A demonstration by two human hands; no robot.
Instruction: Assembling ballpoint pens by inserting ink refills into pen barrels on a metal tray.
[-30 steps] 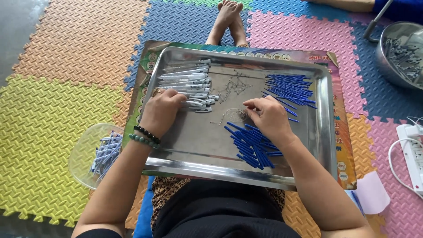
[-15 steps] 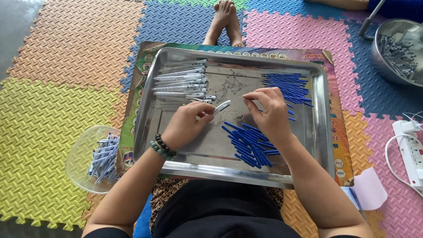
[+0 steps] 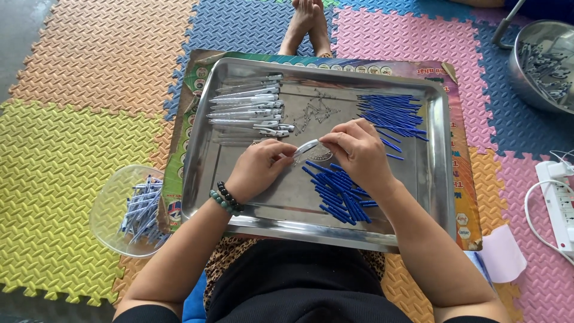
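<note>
A shiny, rectangular stainless-steel tray (image 3: 439, 179) with a raised rim lies across the person's lap, over a sheet of printed, colourful cardboard (image 3: 463, 209). Above its middle both hands meet on one white plastic pen barrel (image 3: 306, 147), a slim tapered tube held tilted, just clear of the metal. The left hand (image 3: 258, 170) pinches the barrel's lower end, fingers curled narrow around it; a dark bead bracelet and a green one (side by side) circle that wrist. The right hand (image 3: 359, 152) closes its fingertips on the upper end, and I cannot tell whether it also holds a small part there.

On the tray's far left lies a row of white pen barrels (image 3: 248, 110), smooth and glossy, roughly parallel. A neat bundle of thin blue refills (image 3: 391, 110) lies at the far right, and a looser heap of blue refills (image 3: 338, 191) lies under the right wrist.

Half a second ago the hands were slightly apart, the barrel in the left hand alone; now they have closed together on it. A second ago the left hand rested on the white row.

Left of the tray a clear plastic bowl (image 3: 110, 203) holds finished pens on the ridged, jigsaw-edged foam mats (image 3: 78, 84). A steel bowl (image 3: 541, 60) sits at the far right, a white power strip (image 3: 559, 200) below it.
</note>
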